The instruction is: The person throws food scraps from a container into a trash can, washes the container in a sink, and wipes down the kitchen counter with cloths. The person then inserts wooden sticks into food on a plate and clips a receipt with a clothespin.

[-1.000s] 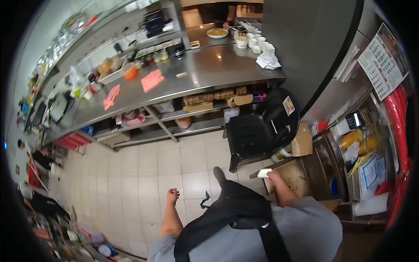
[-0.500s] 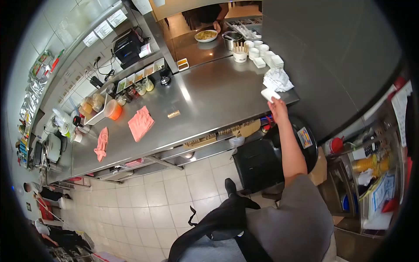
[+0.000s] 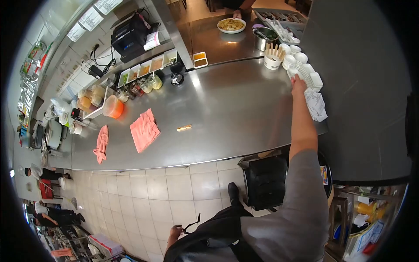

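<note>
My right hand (image 3: 298, 84) is stretched out to the back right of the steel counter (image 3: 227, 105), fingers closed on a small white dish (image 3: 293, 73). The fingers partly cover this dish. Directly beside it stand stacked rectangular white dishes (image 3: 315, 81) and piles of small round white bowls (image 3: 289, 61). Crumpled white napkins (image 3: 315, 105) lie below my wrist. Low by my waist, my left hand (image 3: 175, 232) hangs near a black apron string (image 3: 192, 224); its fingers are too small and partly hidden to read.
Pink cloths (image 3: 145, 130) and a small wrapped packet (image 3: 184, 128) lie on the counter. A white cup of wooden sticks (image 3: 273, 57) stands near the bowls. Beyond, a person's hand (image 3: 237, 14) is at a plate of food (image 3: 231, 25). A black bin (image 3: 264, 181) stands below the counter edge.
My right hand has moved forward with the white dish, from the counter's front right corner to the dish stacks. My left hand has come into view, and the camera has moved closer to the counter.
</note>
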Available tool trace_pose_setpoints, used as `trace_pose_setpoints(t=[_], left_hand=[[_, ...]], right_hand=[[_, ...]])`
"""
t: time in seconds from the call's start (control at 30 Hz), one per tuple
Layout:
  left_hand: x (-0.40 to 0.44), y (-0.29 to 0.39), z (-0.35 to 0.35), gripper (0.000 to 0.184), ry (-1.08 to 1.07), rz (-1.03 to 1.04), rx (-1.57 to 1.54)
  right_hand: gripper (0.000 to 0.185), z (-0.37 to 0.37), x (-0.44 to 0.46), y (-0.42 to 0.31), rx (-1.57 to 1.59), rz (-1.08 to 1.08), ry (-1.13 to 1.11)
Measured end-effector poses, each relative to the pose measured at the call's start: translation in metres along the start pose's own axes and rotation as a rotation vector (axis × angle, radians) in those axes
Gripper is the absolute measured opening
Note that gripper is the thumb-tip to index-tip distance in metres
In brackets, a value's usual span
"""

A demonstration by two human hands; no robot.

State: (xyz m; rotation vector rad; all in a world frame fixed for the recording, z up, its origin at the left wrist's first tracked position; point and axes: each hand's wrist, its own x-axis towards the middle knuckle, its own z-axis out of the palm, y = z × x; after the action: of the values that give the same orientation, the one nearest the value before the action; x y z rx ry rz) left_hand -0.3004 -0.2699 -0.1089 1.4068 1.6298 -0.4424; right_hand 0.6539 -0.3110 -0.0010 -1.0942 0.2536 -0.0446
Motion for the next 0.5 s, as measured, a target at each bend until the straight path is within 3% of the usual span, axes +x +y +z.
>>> trace_pose_setpoints(t=[0.03, 0.07, 0.13, 0.17, 0.23, 0.3, 0.4, 0.5], left_hand=[[0.03, -0.016, 0.001, 0.026, -0.016, 0.109, -0.081], [0.043, -0.009, -0.002, 0.027, -0.042, 0.216, -0.163], [0.071, 0.009, -0.008, 0.028, -0.039, 0.117, -0.3], [0.074, 0.025, -0.011, 0.028, -0.022, 0.1, -0.324], [0.084, 0.046, -0.017, 0.029, -0.012, 0.097, -0.344], [0.09, 0.054, -0.021, 0.031, -0.011, 0.158, -0.306], [0.092, 0.069, -0.026, 0.032, -0.075, 0.124, -0.214], [0.096, 0.065, -0.024, 0.034, -0.052, 0.123, -0.327]], right_hand=[[0.028, -0.006, 0.01, 0.003, -0.009, 0.009, -0.006], [0.03, -0.016, 0.022, 0.01, -0.293, -0.168, -0.078], [0.032, -0.005, 0.009, 0.016, -0.43, -0.103, -0.131], [0.032, 0.002, -0.011, 0.011, -0.293, 0.142, -0.097], [0.025, 0.01, -0.047, 0.039, -0.351, 0.082, -0.183], [0.031, 0.012, -0.106, 0.062, -0.464, 0.117, -0.641], [0.019, 0.05, -0.23, 0.105, -0.536, -0.022, -1.018], [0.022, 0.083, -0.36, 0.11, -0.841, -0.589, -1.329]])
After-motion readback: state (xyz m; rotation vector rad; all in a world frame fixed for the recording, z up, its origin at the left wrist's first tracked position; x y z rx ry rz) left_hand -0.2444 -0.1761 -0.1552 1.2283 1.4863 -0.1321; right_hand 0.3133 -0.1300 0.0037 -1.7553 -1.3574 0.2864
